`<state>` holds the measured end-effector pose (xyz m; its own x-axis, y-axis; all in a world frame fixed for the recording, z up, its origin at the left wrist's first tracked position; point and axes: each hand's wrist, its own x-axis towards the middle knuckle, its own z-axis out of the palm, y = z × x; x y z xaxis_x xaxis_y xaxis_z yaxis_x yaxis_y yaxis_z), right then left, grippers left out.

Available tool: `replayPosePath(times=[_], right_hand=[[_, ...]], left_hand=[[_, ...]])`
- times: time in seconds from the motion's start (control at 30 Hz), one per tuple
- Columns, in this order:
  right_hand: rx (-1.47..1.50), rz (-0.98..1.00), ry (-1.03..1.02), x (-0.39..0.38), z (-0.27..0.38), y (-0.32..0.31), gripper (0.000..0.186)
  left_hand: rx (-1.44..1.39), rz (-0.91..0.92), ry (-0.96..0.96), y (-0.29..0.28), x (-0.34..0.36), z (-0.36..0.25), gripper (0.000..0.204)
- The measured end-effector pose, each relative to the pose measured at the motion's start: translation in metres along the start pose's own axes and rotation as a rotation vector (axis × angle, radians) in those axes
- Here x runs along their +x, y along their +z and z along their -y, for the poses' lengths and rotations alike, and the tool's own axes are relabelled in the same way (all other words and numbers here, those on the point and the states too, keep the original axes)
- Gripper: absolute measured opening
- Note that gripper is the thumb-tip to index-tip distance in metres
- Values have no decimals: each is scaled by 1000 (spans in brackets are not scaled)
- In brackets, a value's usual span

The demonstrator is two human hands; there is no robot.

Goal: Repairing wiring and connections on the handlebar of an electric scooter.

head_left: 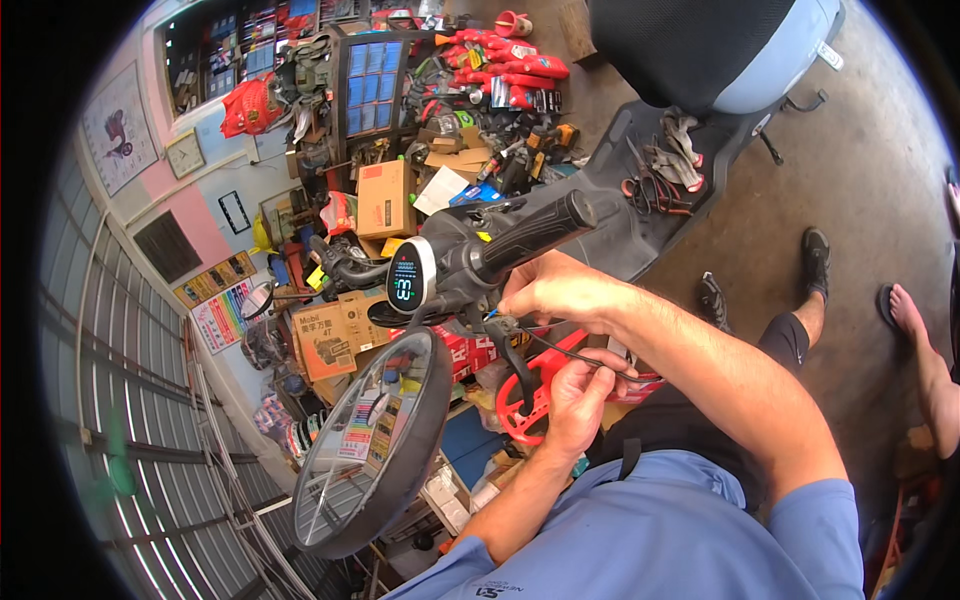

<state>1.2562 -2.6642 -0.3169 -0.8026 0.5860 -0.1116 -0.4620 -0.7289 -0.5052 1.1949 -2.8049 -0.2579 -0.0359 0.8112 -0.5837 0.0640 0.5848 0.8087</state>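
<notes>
My right hand (562, 292) is closed in a pinch just under the black handlebar grip (535, 237) of an electric scooter. Its fingertips are at thin wires, and a small blue tip (491, 314) shows beside them; what exactly they pinch is hidden. Lower down, my left hand (583, 398) is closed on a black cable (570, 352) that runs up toward the handlebar. A lit oval display (405, 284) sits left of the grip. In front of it, a round mirror (372, 430) in a black rim hangs at the lower left.
The scooter's footboard (610, 215) carries pliers (650, 190) and dirty work gloves (680, 150), below its black seat (690, 45). Cardboard boxes (385, 200) and red packages (510, 75) are heaped beyond. Another person's bare leg (935, 365) stands at the right edge.
</notes>
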Motion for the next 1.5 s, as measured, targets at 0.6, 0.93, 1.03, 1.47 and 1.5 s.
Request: replayPosePath(times=[0.6, 0.93, 1.03, 1.47, 1.5], right_hand=[[32, 141, -46, -5, -4, -7, 16], [-95, 97, -163, -7, -5, -5, 15], [-38, 182, -80, -1, -2, -10, 16], [144, 293, 152, 8, 6, -9, 13], [143, 302, 147, 9, 7, -9, 13]], left_hand=[[-87, 65, -89, -8, -1, -5, 13], [-158, 109, -127, -12, -2, -4, 11], [-160, 116, -124, -11, -2, -4, 11], [-193, 142, -63, -7, 0, -9, 11], [-185, 132, -73, -7, 0, -10, 11]])
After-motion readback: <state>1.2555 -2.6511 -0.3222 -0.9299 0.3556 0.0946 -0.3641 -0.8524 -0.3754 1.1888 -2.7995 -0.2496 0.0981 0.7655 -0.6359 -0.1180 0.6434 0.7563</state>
